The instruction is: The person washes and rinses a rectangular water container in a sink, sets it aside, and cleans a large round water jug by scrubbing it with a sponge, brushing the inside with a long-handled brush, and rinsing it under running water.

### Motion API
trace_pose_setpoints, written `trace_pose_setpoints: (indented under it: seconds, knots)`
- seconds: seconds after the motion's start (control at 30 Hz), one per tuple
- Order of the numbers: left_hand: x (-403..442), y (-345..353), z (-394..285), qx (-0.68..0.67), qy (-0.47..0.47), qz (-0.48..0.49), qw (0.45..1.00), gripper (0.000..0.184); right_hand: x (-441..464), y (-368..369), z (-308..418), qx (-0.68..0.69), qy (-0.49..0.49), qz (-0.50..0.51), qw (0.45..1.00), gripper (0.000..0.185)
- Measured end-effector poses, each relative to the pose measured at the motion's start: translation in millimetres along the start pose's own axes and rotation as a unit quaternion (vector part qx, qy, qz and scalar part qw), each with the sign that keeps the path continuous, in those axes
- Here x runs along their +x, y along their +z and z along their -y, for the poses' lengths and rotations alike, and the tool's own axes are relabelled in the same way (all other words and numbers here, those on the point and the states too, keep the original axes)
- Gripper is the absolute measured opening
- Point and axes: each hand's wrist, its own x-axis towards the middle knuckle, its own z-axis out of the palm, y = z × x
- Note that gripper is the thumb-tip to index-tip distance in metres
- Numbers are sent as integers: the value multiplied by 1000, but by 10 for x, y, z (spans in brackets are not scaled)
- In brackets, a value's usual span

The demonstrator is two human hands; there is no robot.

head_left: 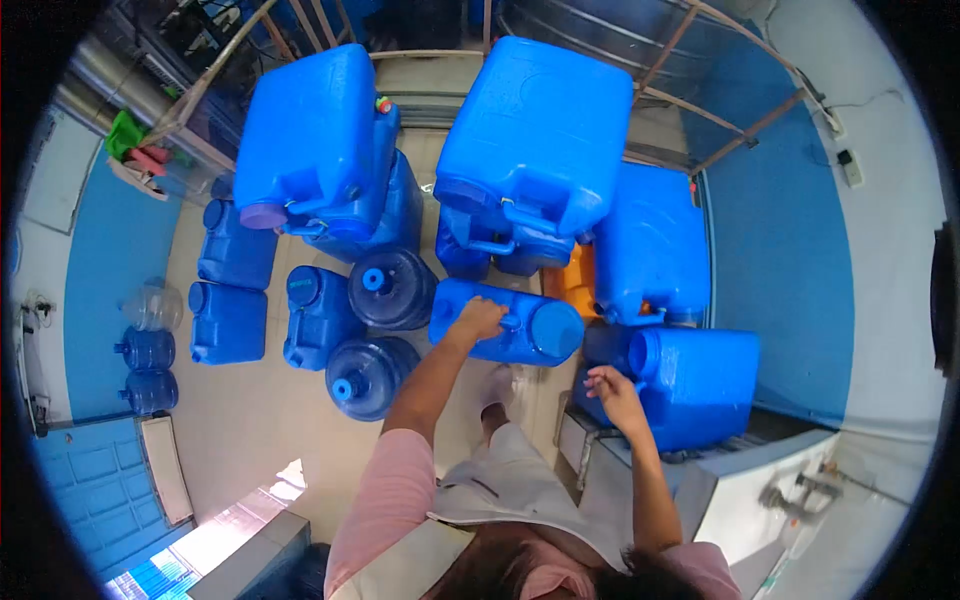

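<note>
In the middle of the head view, a blue jug (470, 345) with a round cap (557, 330) is turned with its cap to the right. My left hand (482, 319) is closed round the handle on its top. To the right, my right hand (612, 390) has its fingers partly curled and apart, with nothing seen in it. It is beside an uncapped blue container (705, 385), whose round mouth faces left. The underside of the held jug is hidden.
Large blue containers (540, 120) are stacked ahead, others (310, 130) at the upper left. Round blue bottles (372, 378) and capped jugs (322, 320) stand on the floor to the left. An orange container (577, 280) is behind the held jug. A white-sided counter (750, 500) is at right.
</note>
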Motion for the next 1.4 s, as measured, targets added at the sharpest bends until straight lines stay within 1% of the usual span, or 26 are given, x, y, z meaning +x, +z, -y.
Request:
trace_pose_setpoints:
  seconds: [0.03, 0.07, 0.1, 0.13, 0.2, 0.27, 0.4, 0.47, 0.53, 0.6, 0.67, 0.7, 0.73, 0.77, 0.83, 0.87, 1.0, 1.07, 1.13, 1.2, 1.23, 1.27, 1.3, 1.33, 1.37, 1.4]
  knots:
    - [194, 179, 141, 7, -1, 36, 999, 36, 178, 9, -104, -2, 6, 5, 1000, 18]
    - [334, 366, 284, 15, -2, 74, 997, 37, 330, 35, -211, -18, 35, 18, 999, 18]
    - [428, 554, 425, 10, -5, 79, 997, 37, 459, 63, -314, -34, 63, 30, 997, 18]
    - [493, 721, 551, 1, -9, 66, 998, 38, 550, 73, -419, -35, 67, 36, 997, 18]
    - [643, 989, 797, -14, -22, 55, 998, 39, 733, 113, -605, 25, 92, 37, 995, 18]
    - [794, 1158, 951, -40, -60, 20, 997, 40, 871, 163, -635, 4, 117, 49, 992, 19]
    - [906, 1169, 1126, -17, -118, 42, 992, 40, 1006, 238, -844, 11, 168, 51, 984, 20]
    - [745, 1106, 1267, -29, -58, -70, 995, 42, 1036, 287, -820, -24, 156, 82, 984, 19]
    - [478, 638, 1358, -5, -116, -150, 982, 48, 1032, 326, -862, -22, 147, 91, 985, 19]
    - [220, 293, 1679, 54, -292, -212, 931, 58, 1016, 354, -943, -16, 137, 93, 986, 19]
    - [-175, 244, 1932, 105, -430, -263, 857, 61, 950, 348, -1053, -13, 151, 73, 986, 19]
    - [-331, 380, 2177, 26, -463, -212, 860, 60, 908, 335, -1114, -9, 151, 69, 986, 19]
    - [-435, 548, 2412, -52, -491, -160, 855, 60, 860, 314, -1196, -36, 147, 72, 986, 19]
    - [-494, 606, 2537, -49, -486, -163, 857, 60, 815, 329, -1250, -64, 141, 75, 985, 19]
    - [-576, 563, 2639, -43, -437, -114, 891, 57, 681, 387, -1197, -68, 143, 68, 985, 19]
    - [-625, 566, 2638, -46, -430, -119, 894, 57, 589, 339, -1153, -81, 150, 67, 983, 19]
    - [-1186, 93, 2181, -43, -399, -168, 900, 50, 163, 275, -932, -59, 131, 40, 989, 20]
    - [-1592, -314, 1844, -30, -346, -242, 906, 48, -131, 200, -930, -5, 86, 9, 996, 19]
    - [-1983, -830, 1381, -1, -312, -276, 909, 46, -485, 173, -692, 14, 70, -5, 997, 19]
    - [-2395, -1419, 798, 61, -253, -335, 905, 44, -910, 139, -420, 6, 80, -35, 996, 20]
    - [-2625, -1736, 459, 66, -235, -343, 907, 44, -1130, 88, -390, 12, 31, -45, 998, 21]
    - [-2866, -2041, 67, 108, -191, -365, 905, 42, -1384, 40, -232, 13, 14, -61, 998, 22]
    - [-3026, -2349, -337, 148, -138, -391, 898, 41, -1619, -57, -183, -19, -3, -72, 997, 23]
    - [-3204, -2606, -669, 170, -71, -441, 878, 39, -1900, -142, 4, -9, -40, -89, 995, 23]
    - [-3376, -2882, -1033, 200, 12, -471, 859, 38, -2193, -216, 187, 0, -73, -114, 991, 24]
    - [-3540, -3100, -1396, 219, 44, -498, 838, 38, -2456, -332, 265, 19, -86, -138, 986, 25]
